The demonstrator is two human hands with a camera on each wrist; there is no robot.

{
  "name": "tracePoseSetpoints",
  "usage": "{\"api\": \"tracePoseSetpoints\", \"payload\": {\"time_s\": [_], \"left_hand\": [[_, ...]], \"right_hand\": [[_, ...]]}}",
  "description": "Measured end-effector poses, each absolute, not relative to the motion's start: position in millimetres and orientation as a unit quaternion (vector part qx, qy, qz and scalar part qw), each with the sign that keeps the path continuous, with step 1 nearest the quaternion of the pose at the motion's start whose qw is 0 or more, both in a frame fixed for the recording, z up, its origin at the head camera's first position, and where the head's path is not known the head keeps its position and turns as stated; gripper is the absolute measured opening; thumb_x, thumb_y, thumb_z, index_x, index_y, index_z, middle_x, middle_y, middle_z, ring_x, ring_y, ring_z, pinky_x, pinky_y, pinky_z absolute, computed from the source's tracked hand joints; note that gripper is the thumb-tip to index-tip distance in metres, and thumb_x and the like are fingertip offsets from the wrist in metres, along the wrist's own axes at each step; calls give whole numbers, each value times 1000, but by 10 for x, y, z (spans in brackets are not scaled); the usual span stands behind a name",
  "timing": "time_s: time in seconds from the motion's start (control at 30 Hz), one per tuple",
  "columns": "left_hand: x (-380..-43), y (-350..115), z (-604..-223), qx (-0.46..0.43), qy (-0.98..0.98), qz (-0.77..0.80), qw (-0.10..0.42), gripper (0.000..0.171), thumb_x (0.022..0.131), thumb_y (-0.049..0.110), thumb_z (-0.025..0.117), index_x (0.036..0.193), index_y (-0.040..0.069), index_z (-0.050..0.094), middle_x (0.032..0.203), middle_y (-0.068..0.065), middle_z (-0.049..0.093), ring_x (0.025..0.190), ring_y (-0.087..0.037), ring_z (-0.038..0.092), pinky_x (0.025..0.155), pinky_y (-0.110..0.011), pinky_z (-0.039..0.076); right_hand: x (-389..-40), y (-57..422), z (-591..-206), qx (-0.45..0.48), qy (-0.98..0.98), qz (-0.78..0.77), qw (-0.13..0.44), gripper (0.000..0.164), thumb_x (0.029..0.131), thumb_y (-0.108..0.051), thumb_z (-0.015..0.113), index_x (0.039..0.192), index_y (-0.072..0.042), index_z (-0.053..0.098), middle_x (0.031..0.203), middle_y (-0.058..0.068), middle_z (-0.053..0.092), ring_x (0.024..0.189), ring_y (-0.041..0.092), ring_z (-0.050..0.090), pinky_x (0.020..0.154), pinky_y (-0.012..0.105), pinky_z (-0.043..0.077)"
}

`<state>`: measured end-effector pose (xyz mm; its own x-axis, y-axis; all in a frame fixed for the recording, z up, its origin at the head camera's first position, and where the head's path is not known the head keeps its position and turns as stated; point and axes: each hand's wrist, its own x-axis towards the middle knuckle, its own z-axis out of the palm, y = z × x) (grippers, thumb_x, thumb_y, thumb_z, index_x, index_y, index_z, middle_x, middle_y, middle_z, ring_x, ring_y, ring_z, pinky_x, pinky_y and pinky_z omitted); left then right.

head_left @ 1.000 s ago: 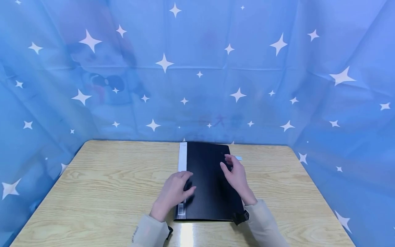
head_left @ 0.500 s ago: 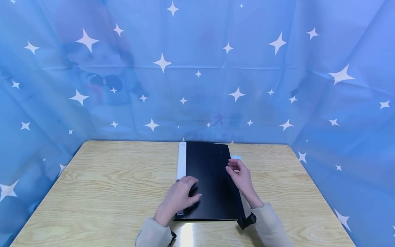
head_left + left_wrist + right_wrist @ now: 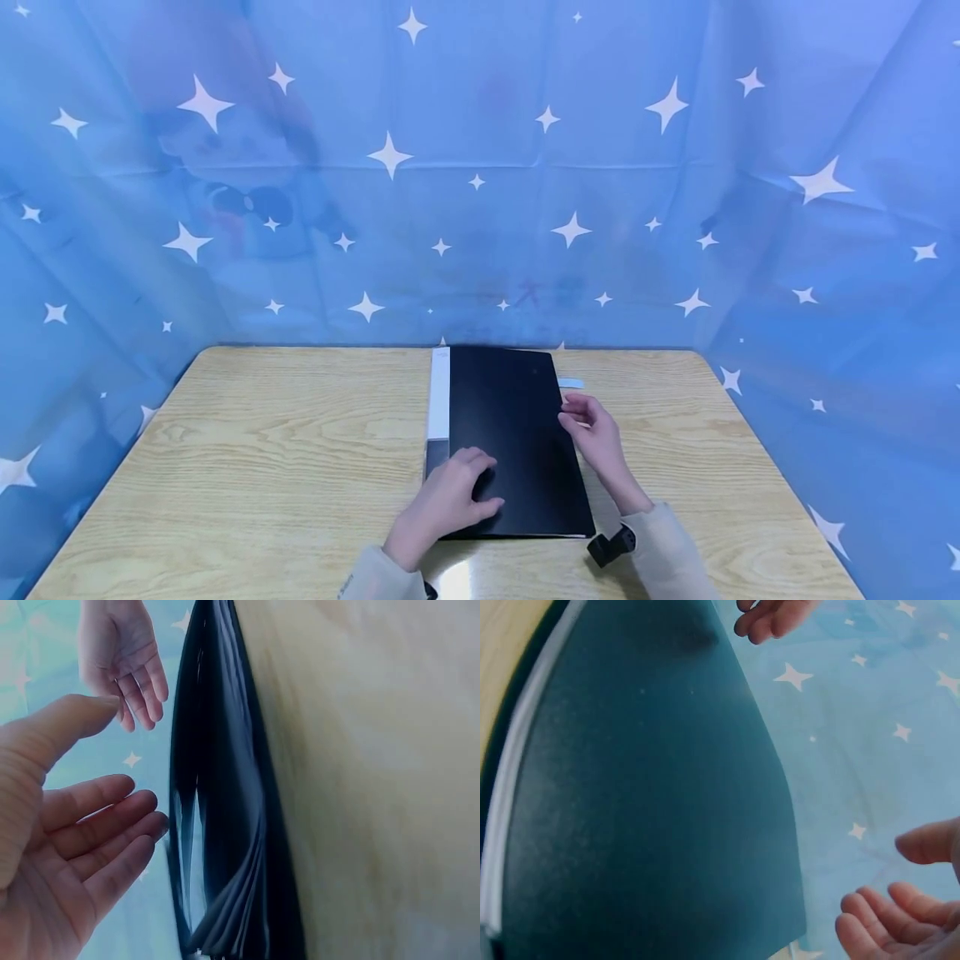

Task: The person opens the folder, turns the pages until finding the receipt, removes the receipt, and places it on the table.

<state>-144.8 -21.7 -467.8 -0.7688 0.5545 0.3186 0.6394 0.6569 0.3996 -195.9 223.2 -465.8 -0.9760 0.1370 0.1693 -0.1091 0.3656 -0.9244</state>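
Observation:
A closed black file folder [image 3: 517, 442] lies on the table, a white label strip [image 3: 439, 392] along its left spine. My left hand [image 3: 450, 498] is over its lower left part, fingers loosely bent and nothing held. My right hand [image 3: 600, 437] is beside the folder's right edge, fingertips close to it, thumb and fingers apart. In the left wrist view, several dark sleeves [image 3: 244, 855] show between the folder's covers, beside the open left hand [image 3: 67, 885]. The right wrist view shows the smooth front cover [image 3: 652, 795] and the right hand [image 3: 907, 922] apart from it.
A small light blue strip [image 3: 572, 383] sticks out by the folder's upper right edge. The wood-grain table [image 3: 300, 450] extends to both sides. Behind it hangs a blue curtain [image 3: 480, 250] with white stars.
My left hand has shifted down and right over the cover. My right hand has moved right and down, from over the cover to its right edge. The folder stays closed in place.

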Motion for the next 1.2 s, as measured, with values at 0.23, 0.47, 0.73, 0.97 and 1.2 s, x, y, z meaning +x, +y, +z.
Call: {"api": "tracePoseSetpoints", "payload": {"time_s": [0.23,0.47,0.73,0.97,1.2], "left_hand": [[-1373,-141,-4703,-342,-908,-231,76,47,74,32,75,109,2,67,106,-4,63,97,-16,59,79,-27,50],[-1294,-58,-4687,-359,-905,-221,64,49,72,33,78,109,4,67,104,-1,61,97,-13,56,77,-22,48],[-1219,84,-4679,-368,-905,-208,49,51,69,31,80,110,5,66,104,1,58,98,-11,53,75,-21,49],[-1200,197,-4706,-388,-901,-181,76,47,67,30,81,106,8,67,99,4,56,93,-9,51,73,-17,47],[-1188,308,-4727,-395,-897,-178,89,45,65,28,82,103,8,67,96,4,56,91,-9,50,71,-16,46]], "right_hand": [[-1937,2265,-4673,-9,-807,579,120,31,86,-1,62,115,9,55,107,28,61,85,7,59,74,15,46],[-1920,2302,-4695,-27,-809,573,124,30,86,1,62,113,9,56,105,26,62,81,1,57,73,13,45],[-1917,2336,-4751,-30,-804,580,127,28,86,1,62,110,12,55,104,27,62,81,-4,56,74,12,44],[-1893,2347,-4726,-37,-795,593,125,27,87,2,60,111,12,54,105,28,61,80,-2,57,74,12,44],[-1885,2369,-4707,-48,-790,601,112,29,87,2,60,113,13,53,107,28,61,80,-3,56,74,12,44]]}}
